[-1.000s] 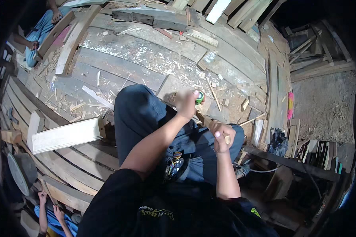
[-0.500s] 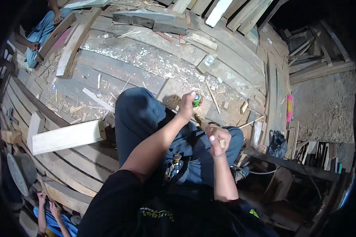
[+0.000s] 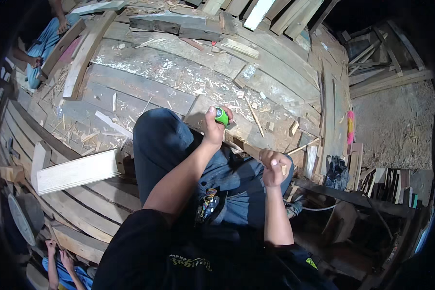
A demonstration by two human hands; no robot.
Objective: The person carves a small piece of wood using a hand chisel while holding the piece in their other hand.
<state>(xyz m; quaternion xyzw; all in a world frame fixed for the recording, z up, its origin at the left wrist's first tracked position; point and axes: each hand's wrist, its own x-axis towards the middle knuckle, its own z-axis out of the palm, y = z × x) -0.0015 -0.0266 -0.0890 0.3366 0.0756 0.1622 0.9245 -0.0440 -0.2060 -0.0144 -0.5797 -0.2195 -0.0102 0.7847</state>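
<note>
My left hand (image 3: 213, 126) is closed around a bright green handle with a dark end (image 3: 221, 116), over the gap between my knees. The hand hides the tool's working end, so its kind cannot be told. To the right, my right hand (image 3: 274, 166) is closed on a narrow strip of wood (image 3: 249, 149). Its pale end shows beside the fingers, and its other end points toward my left hand. Both hands are above my crossed legs, in dark trousers (image 3: 162, 140).
Wood chips and offcuts litter the plank floor (image 3: 130, 79). A pale board (image 3: 79, 171) lies left of my knee. Long beams (image 3: 89, 55) and stacked planks stand beyond. Two other people, one far left (image 3: 53, 38) and one near left (image 3: 67, 270), sit close by.
The green handle has tipped, so its side shows now rather than mostly its end. My hands are slightly farther apart, and the whole view has shifted a little.
</note>
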